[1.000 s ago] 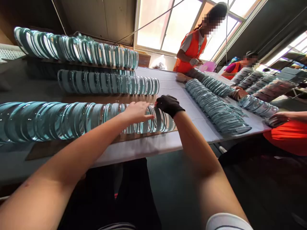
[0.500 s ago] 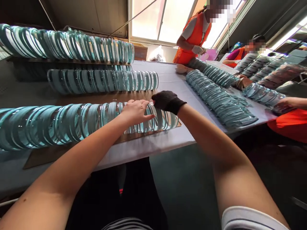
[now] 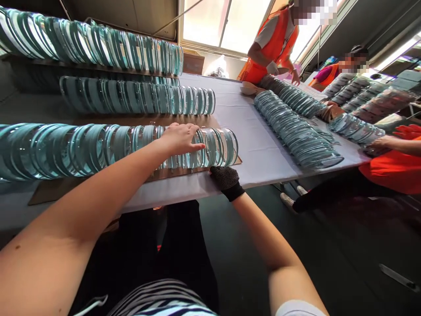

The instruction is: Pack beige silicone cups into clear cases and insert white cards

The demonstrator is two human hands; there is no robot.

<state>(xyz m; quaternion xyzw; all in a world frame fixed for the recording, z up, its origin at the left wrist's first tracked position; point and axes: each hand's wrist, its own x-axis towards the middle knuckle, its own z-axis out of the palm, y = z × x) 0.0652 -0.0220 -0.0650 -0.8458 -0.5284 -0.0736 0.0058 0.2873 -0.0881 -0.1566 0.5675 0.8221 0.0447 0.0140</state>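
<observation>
A long row of round clear glass discs point(image 3: 82, 147), resembling pot lids, stands on edge on a brown cardboard sheet point(image 3: 49, 191). My bare left hand point(image 3: 180, 138) lies across the top of this row near its right end, fingers stretched out and thumb apart. In a black dotted glove, my right hand point(image 3: 226, 179) is low at the row's front side, by the cardboard edge. Its fingers are curled, and their tips are hidden, so anything in them cannot be made out. Small clear pieces stick up behind the row and show along its lower front.
Behind stand more glass rows point(image 3: 138, 96) on the white-covered table point(image 3: 237, 118). Further rows point(image 3: 292, 125) lie to the right. A person in an orange vest point(image 3: 272, 39) works at the far side. Another person's hand point(image 3: 381, 142) touches glass at the right. A bowl point(image 3: 248, 88) sits further back.
My right hand has gone from the top of the row down to its front side. My left hand stays on top. The view has shifted slightly.
</observation>
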